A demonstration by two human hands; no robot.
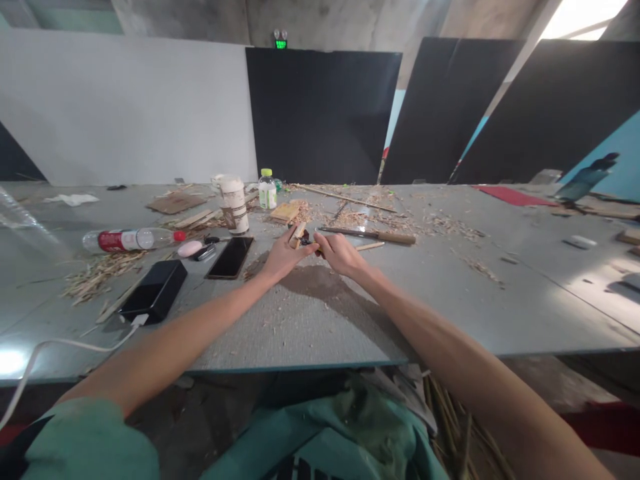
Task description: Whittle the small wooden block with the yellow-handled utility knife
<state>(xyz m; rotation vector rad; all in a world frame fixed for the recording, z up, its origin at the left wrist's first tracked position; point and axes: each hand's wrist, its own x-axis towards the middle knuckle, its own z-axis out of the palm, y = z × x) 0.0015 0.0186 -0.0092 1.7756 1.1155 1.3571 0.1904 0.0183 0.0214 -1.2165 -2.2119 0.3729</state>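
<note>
Both my arms reach out over a grey table (500, 307). My left hand (284, 257) is closed around a short piece of pale wood (299, 235) that sticks up past the fingers. My right hand (340, 253) is closed too, its fingers meeting the left hand at a small dark object (305, 239) that I cannot make out. Just beyond the hands lies a long knife with a wooden handle (373, 234). A thin wooden strip (371, 246) lies beside my right hand. Wood shavings (300, 313) cover the table under my wrists.
To the left lie a black phone (231, 257), a black power bank (155, 291) with a white cable, a pink oval object (189, 249) and a lying plastic bottle (133, 239). A paper cup (234, 203) and a small bottle (267, 189) stand behind. Dark panels (323, 113) rise behind the table.
</note>
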